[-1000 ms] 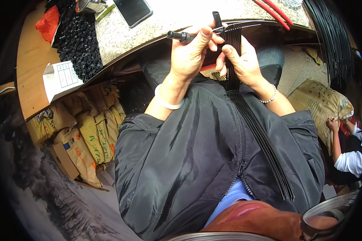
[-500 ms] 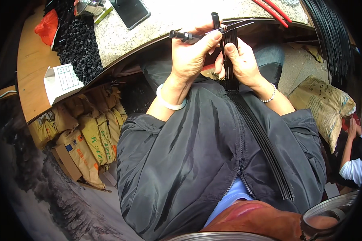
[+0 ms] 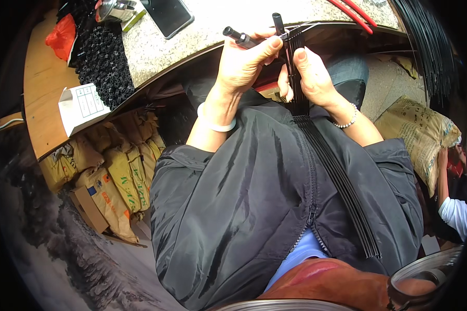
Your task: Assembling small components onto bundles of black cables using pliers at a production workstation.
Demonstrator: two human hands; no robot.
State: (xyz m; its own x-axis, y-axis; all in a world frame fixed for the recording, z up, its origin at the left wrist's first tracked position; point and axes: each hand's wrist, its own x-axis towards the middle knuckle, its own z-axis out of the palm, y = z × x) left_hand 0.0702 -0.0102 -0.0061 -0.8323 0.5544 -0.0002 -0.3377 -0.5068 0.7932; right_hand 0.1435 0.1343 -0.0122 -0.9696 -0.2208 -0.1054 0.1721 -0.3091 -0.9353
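Head view: speckled stone counter (image 3: 228, 20); both hands (image 3: 246, 62) grip black strips (image 3: 301, 98); sacks (image 3: 114, 176) below.

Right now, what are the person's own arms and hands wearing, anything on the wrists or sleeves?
Both hands are bare, no gloves. The left hand has a plain white bangle around its wrist. The right hand has a thin bracelet of small pale beads at its wrist. Both forearms are uncovered; the sleeves of a shiny black zip jacket seem pushed back toward the elbows.

jacket (image 3: 254, 207): glossy black cloth; counter (image 3: 213, 31): speckled stone; strips (image 3: 337, 176): matt black plastic
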